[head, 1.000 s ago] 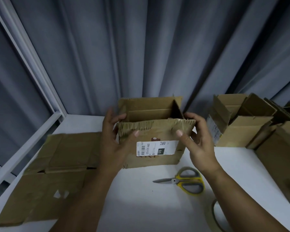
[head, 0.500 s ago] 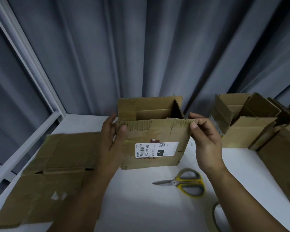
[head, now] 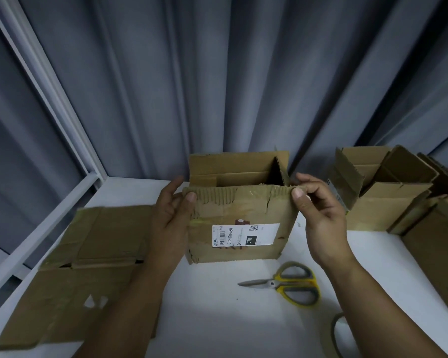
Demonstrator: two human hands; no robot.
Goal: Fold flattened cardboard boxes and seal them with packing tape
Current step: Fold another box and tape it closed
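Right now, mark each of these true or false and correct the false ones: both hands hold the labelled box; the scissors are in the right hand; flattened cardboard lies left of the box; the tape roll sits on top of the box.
1. Both hands hold the labelled box. True: the left hand and the right hand each pinch the top edge of the near panel of the labelled box.
2. The scissors are in the right hand. False: the scissors lie on the table, blades shut, and no hand touches them.
3. Flattened cardboard lies left of the box. True: the flattened cardboard lies flat on the table there.
4. The tape roll sits on top of the box. False: the tape roll lies on the table at the lower right, partly out of view.
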